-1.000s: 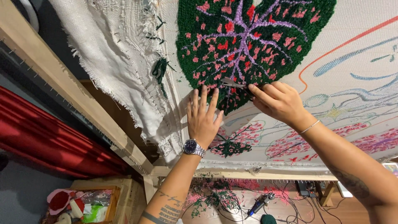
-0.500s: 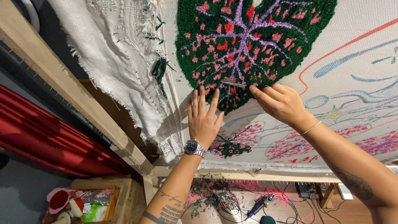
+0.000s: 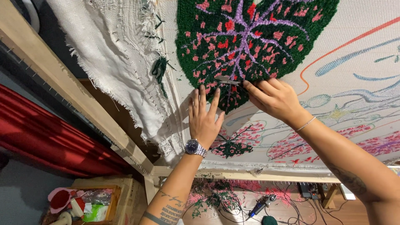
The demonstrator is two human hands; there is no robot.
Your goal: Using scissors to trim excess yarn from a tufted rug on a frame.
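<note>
My right hand [image 3: 275, 98] has crept down the tufted leaf [image 3: 250, 37], fingers pinching scissors [image 3: 227, 80]; left hand [image 3: 204, 118] stays flat, fingers spread.

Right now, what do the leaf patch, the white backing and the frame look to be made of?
Leaf patch: tufted yarn, fuzzy matte pile in green, pink and purple. White backing: coarse woven cloth, frayed at its edges. Frame: pale bare wood, seemingly unfinished, with a row of small pins along it.
</note>
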